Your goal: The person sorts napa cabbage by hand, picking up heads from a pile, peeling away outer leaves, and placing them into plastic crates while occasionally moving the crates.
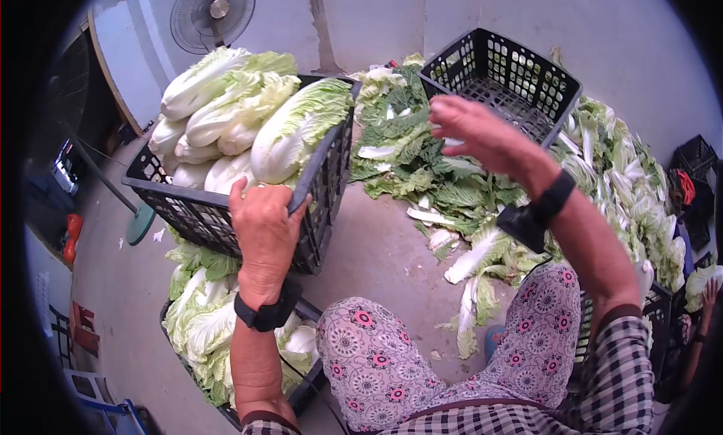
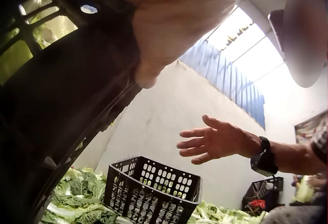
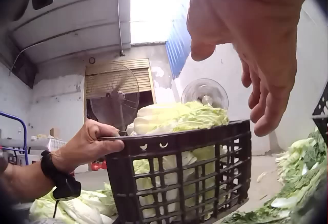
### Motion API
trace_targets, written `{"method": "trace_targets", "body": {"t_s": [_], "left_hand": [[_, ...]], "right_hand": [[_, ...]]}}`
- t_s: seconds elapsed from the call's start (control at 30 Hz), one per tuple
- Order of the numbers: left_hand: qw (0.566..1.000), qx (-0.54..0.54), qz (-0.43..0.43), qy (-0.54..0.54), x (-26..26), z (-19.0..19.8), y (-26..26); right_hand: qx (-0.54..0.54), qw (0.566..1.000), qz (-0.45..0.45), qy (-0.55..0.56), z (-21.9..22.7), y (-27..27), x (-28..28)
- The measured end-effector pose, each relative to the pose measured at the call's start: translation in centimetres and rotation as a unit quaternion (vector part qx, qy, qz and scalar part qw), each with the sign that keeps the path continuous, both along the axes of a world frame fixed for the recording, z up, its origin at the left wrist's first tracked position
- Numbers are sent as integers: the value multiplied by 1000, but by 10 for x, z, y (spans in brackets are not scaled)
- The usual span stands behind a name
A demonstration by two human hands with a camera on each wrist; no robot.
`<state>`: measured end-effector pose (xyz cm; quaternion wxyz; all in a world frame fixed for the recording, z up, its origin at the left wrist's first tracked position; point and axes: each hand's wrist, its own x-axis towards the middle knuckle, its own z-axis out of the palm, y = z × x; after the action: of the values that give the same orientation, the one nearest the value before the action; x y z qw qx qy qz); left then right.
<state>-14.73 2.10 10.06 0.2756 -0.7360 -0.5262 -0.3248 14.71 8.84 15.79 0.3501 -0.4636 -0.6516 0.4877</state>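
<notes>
A black plastic crate (image 1: 316, 232) heaped with napa cabbages (image 1: 218, 111) stands at the front left, tilted in the head view. My left hand (image 1: 265, 228) grips its near rim at the corner, fingers over the edge; the right wrist view shows the thumb and fingers of that hand on the rim. My right hand (image 1: 482, 137) is raised in the air with its fingers spread and holds nothing. In the head view it overlaps an almost bare black crate (image 1: 553, 88); the left wrist view shows that crate (image 2: 154, 193) below the hand.
Loose cabbage leaves (image 1: 459, 186) lie in a broad heap along the back and right. Another crate with cabbages (image 1: 207, 322) stands by my left forearm. A standing fan (image 1: 215, 13) is at the wall. Another person's hand (image 1: 709, 293) shows at the far right edge.
</notes>
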Motion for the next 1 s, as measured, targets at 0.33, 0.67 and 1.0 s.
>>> {"method": "trace_targets", "body": {"t_s": [0.33,0.67,1.0], "left_hand": [[999,-45,-20,-5,17,-34,-5],[981,-72,-107,-142,-44,17,-15],[746,-156,111,-638,-231,33,56]], "right_hand": [[-171,891,-65,415,-111,88,-140],[-188,770,-85,603,-124,104,-167],[-198,776,-48,596,-183,140,-130]]}}
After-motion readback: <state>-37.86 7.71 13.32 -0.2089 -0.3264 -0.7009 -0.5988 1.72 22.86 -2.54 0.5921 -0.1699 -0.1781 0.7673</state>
